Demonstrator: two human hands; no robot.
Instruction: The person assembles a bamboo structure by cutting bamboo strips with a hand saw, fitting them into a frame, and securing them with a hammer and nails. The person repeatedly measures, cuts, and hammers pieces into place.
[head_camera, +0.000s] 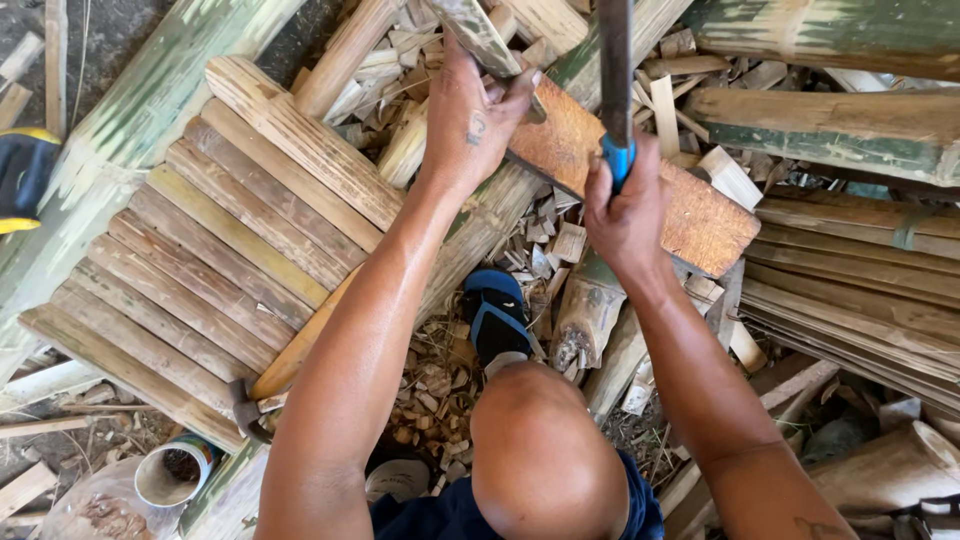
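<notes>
My left hand (470, 120) grips a short split piece of green bamboo (478, 35), holding it upright on a brown wooden chopping block (690, 215). My right hand (625, 205) is closed around the blue handle (618, 158) of a long dark blade (614, 60) that rises out of the top of the view beside the bamboo piece. Below the hands are my bare knee (545, 450) and my foot in a blue sandal (495, 315).
A raft of flat bamboo slats (215, 250) lies at the left, with a thick green bamboo pole (130, 120) beyond it. Split strips (850, 290) stack at the right under green culms (830, 130). Chips litter the ground; a tin can (175, 472) sits lower left.
</notes>
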